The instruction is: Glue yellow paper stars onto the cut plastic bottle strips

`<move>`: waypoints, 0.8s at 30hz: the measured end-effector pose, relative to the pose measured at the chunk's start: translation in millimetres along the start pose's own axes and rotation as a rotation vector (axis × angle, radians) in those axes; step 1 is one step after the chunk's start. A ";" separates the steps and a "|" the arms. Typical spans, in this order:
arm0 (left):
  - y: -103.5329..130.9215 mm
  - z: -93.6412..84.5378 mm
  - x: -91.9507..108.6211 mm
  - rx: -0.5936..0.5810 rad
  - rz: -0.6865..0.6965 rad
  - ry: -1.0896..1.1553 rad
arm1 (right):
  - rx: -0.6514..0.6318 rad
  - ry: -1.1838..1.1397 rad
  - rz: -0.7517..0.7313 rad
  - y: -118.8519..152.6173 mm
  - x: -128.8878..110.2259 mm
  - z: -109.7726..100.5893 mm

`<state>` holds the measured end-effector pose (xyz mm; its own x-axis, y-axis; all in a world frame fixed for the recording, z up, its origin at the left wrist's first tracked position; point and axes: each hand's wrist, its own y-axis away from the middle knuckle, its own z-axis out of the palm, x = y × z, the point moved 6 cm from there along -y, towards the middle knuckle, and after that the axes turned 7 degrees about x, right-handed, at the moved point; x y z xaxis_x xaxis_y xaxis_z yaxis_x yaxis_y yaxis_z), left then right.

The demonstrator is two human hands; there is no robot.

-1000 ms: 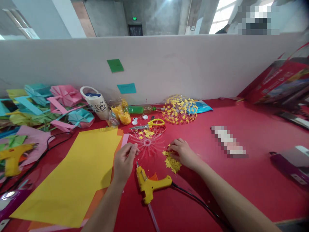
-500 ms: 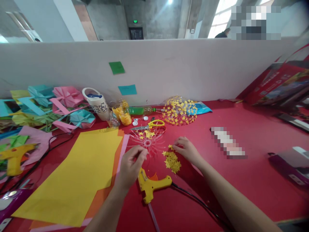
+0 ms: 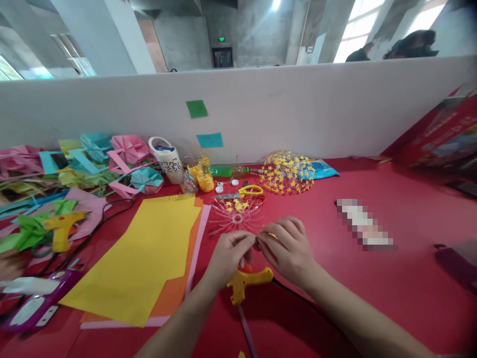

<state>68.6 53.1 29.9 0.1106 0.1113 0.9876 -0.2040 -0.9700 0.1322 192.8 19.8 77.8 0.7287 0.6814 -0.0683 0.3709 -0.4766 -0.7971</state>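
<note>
Fingertip to fingertip, the left hand and right hand meet just beyond the central glue gun, and whether they grip anything I can't tell! Past that gun on the red counter sits the clear plastic piece with yellow stars, scissors farther beyond, yellow paper to the gun's left.
</note>
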 end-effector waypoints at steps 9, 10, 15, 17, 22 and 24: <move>2.0 -18.5 -8.4 0.092 0.023 0.032 | -0.112 -0.134 0.020 -0.3 -6.3 3.4; 1.7 -23.1 -7.6 0.108 0.032 0.003 | -0.151 -0.155 0.060 1.2 -5.6 4.6; 0.5 -52.3 0.9 0.236 0.112 -0.085 | -0.648 -0.164 0.059 30.9 -28.7 34.9; 0.8 -61.8 2.9 0.278 0.144 -0.101 | -0.683 -0.082 -0.044 42.2 -43.9 46.8; 3.4 -78.7 3.2 0.356 0.202 -0.130 | -0.705 0.010 -0.006 59.7 -55.6 77.5; 4.3 -85.4 3.6 0.377 0.214 -0.130 | -0.729 -0.016 0.047 60.7 -53.6 81.7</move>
<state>-14.9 67.8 41.2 0.2305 -0.1051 0.9674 0.1300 -0.9819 -0.1376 129.2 -0.2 -15.9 0.7471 0.6562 -0.1059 0.6322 -0.7508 -0.1915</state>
